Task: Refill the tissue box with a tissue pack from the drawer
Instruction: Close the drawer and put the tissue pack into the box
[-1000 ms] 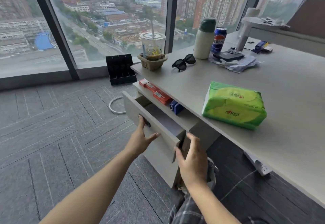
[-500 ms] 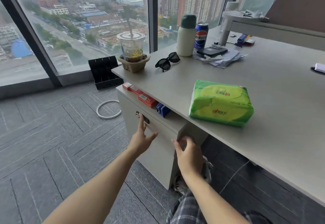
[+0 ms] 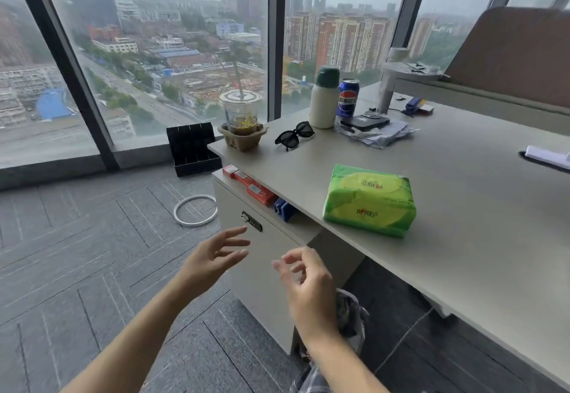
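Hands hover in front of the closed drawer (image 3: pixel 262 247), both empty. The left hand (image 3: pixel 212 258) has its fingers spread and loose, their tips just short of the drawer front, below the small metal lock (image 3: pixel 251 221). The right hand (image 3: pixel 308 281) is half curled with the fingers bent inward, gripping nothing, and sits near the cabinet's front corner.

On the desk (image 3: pixel 462 207), the green tissue pack (image 3: pixel 368 200) lies flat near the front edge, above and to the right of the drawer, well apart from both hands. No tissue box can be made out.

A red box (image 3: pixel 249 187) and a small blue thing (image 3: pixel 285 209) lie on top of the cabinet, tucked under the desk's edge. Farther back on the desk stand a plastic cup (image 3: pixel 240 112) in a cardboard holder, black sunglasses (image 3: pixel 294 135), a white bottle (image 3: pixel 324 98) with a green cap, and a blue soda can (image 3: pixel 348 96) just beside it. A dark phone (image 3: pixel 365 121) rests on some papers. On the grey carpet by the window are a black open box (image 3: pixel 192 149) and a white ring (image 3: pixel 196 210).
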Available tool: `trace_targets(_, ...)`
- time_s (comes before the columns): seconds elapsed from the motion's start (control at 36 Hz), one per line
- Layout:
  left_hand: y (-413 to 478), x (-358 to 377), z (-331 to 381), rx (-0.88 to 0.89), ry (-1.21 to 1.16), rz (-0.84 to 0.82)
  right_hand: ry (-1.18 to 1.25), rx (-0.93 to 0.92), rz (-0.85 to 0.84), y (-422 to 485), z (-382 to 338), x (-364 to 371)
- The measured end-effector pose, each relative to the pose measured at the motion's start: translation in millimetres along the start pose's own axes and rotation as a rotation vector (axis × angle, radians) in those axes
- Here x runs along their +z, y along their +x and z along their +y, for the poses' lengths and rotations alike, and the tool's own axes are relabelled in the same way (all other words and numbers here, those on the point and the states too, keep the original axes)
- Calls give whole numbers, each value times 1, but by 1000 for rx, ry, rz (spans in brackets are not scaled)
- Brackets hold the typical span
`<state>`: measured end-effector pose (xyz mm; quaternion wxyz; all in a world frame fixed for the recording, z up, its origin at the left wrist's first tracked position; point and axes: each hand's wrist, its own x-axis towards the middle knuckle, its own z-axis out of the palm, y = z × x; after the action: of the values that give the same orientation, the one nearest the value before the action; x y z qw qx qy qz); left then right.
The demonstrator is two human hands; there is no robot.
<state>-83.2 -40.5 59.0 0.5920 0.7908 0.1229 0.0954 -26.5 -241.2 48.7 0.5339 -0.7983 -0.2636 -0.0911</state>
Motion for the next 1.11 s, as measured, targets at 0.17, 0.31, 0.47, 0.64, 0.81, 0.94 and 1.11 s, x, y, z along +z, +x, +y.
trace_targets(0.17,10,6,89,242,16,35,121,-206,-5,37,-71,-44)
trace_targets(0.31,46,33,144,362,117,-84,-21,-314,10,81,-84,-108)
trace_targets(0.47,98,80,162,256,362,-273,-331,-111,-162,122,-41,-175)
trace_targets(0.64,117,104,159,94,189,-439,-379,103,-407,143,0,-197)
trace_targets(0.81,127,104,157,81,258,-484,-249,131,-467,150,13,-198)
trace_targets(0.94,129,114,185,140,190,-499,-258,73,-393,153,4,-227)
trace_targets(1.11,132,158,256,307,160,-567,-306,7,-219,145,-22,-308)
